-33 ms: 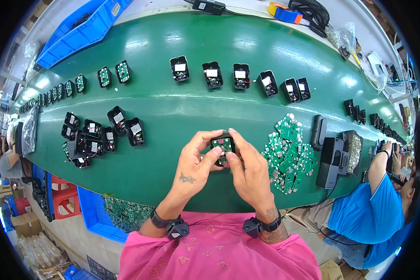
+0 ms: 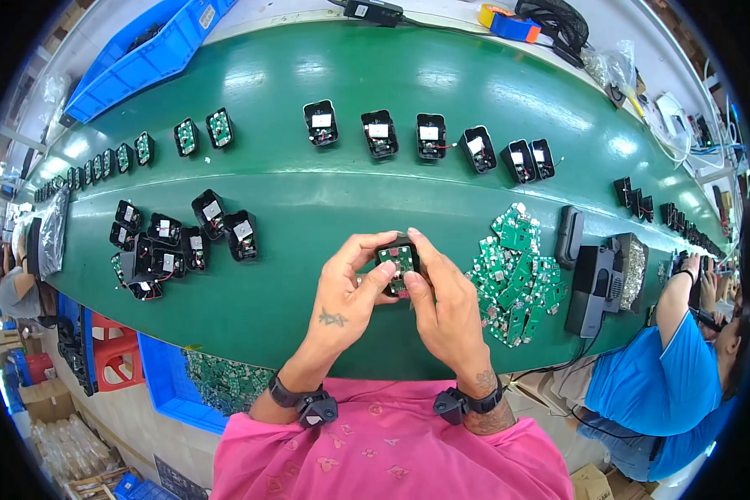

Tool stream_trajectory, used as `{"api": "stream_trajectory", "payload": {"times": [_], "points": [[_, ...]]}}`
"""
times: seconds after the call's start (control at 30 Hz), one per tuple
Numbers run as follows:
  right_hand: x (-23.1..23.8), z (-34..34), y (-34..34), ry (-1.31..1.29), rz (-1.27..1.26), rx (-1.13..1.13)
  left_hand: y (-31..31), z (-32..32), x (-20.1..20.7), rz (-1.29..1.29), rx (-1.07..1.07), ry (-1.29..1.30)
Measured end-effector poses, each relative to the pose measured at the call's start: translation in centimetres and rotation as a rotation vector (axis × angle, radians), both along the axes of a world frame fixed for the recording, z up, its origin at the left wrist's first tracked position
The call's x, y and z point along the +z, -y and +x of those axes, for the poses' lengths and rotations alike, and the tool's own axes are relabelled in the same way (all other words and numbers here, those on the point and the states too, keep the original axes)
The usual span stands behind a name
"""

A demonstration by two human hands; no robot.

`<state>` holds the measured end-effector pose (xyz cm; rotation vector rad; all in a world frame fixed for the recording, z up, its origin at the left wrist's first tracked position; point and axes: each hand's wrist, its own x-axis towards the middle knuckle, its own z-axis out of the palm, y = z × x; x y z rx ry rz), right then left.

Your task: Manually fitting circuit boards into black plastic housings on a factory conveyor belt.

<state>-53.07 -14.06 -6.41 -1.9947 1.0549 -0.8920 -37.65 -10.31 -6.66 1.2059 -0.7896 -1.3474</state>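
Black box [image 2: 413, 249] with a green board [image 2: 403, 260] inside, held over the worktop [image 2: 325, 208], closer to its near edge. Gripping it with left hand [image 2: 348, 287] and right hand [image 2: 452, 308], hiding part of the board. Just beside the right hand, a heap of green boards [image 2: 518, 287], then a dark machine [image 2: 586, 287]. Toward the left end, a bunch of black boxes [image 2: 167, 237]; toward the far edge, rows of open boxes [image 2: 431, 137].

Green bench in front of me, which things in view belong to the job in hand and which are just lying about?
Likely part of the job:
black unit with a green board, held in the left hand and right hand
pile of loose green boards
open black cases at left

Probably just lying about:
black power adapter
clear plastic bag
blue-and-orange item
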Motion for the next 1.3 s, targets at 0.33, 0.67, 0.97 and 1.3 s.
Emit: {"api": "stream_trajectory", "payload": {"times": [0.33, 0.67, 0.97, 1.3], "points": [[-0.3, 0.4, 0.7, 0.067, 0.153, 0.013, 0.5, -0.3, -0.7, -0.021, 0.036, 0.108], [-1.7, 1.4, 1.0, 0.174, 0.186, -0.008, 0.7, -0.5, -1.6, -0.098, 0.147, 0.184], [-2.3, 3.5, 1.7, 0.298, 0.244, -0.053, 1.0, -0.6, -0.5, -0.179, 0.194, 0.334], [-0.5, 4.9, 0.3, 0.504, -0.103, -0.093, 0.5, -2.2, -0.4, -0.441, 0.511, 0.53]]}}
